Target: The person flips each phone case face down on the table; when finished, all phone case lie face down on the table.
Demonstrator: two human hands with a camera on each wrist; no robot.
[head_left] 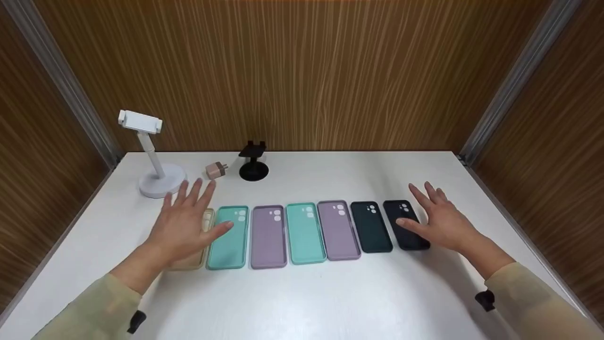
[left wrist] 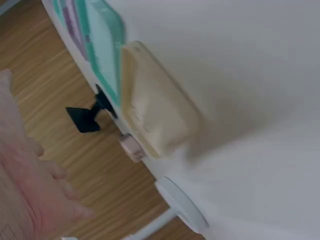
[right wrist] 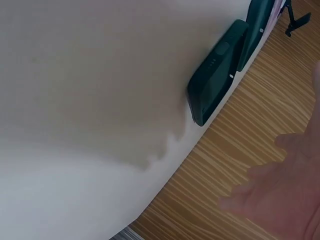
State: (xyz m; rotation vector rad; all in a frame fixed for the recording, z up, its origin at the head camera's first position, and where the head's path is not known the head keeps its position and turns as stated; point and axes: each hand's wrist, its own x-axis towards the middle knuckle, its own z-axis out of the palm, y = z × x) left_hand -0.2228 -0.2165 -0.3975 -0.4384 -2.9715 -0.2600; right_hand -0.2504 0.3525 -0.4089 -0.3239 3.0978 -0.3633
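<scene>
Several phone cases lie side by side in a row across the white table. My left hand (head_left: 181, 231), fingers spread, hovers over the beige phone case (head_left: 191, 262) at the row's left end and hides much of it. Its thumb overlaps the teal phone case (head_left: 229, 248) beside it. A purple case (head_left: 269, 241), a second teal case (head_left: 306, 236), a second purple case (head_left: 339, 233) and a dark green case (head_left: 372, 229) follow. My right hand (head_left: 446, 224) is spread above the dark case (head_left: 408, 231) at the right end. Both hands hold nothing.
At the back left stands a white phone stand (head_left: 163, 179). A pink plug-in charger (head_left: 216, 170) and a small black phone stand (head_left: 254, 170) are to its right. Wood-grain panels (head_left: 302, 75) rise behind and on both sides of the white table (head_left: 302, 302).
</scene>
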